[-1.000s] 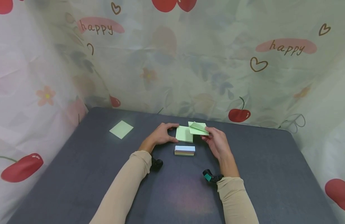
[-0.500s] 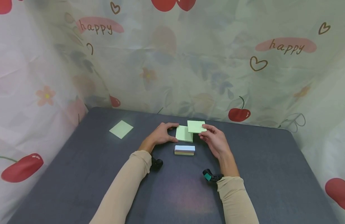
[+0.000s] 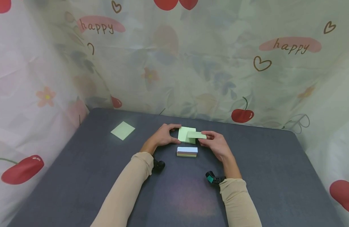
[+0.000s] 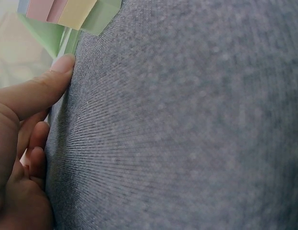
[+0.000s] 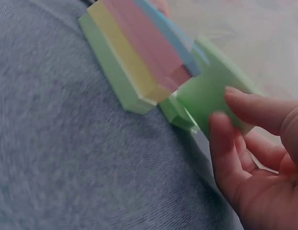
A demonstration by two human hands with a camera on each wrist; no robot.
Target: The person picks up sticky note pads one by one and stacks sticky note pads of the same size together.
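A pale green sticky note pad lies on the table near its far side. My left hand holds it at the left, thumb at the near edge and index finger at the far edge. In the left wrist view the thumb meets the pad's edge. My right hand pinches a green sticky note between thumb and fingers, tilted above the pad's right part. The right wrist view shows this sticky note standing steeply. Whether it is one sheet or more, I cannot tell.
Just in front of the pad sits a stack of blue, pink, yellow and green sticky note blocks. Another green square sticky note lies turned at the far left of the dark grey table. Patterned curtains hang behind and beside it.
My right hand has brought the sticky note down and slightly left over the pad, tilting it so it looks narrower. The flap seen at first no longer shows. The left hand has stayed put.
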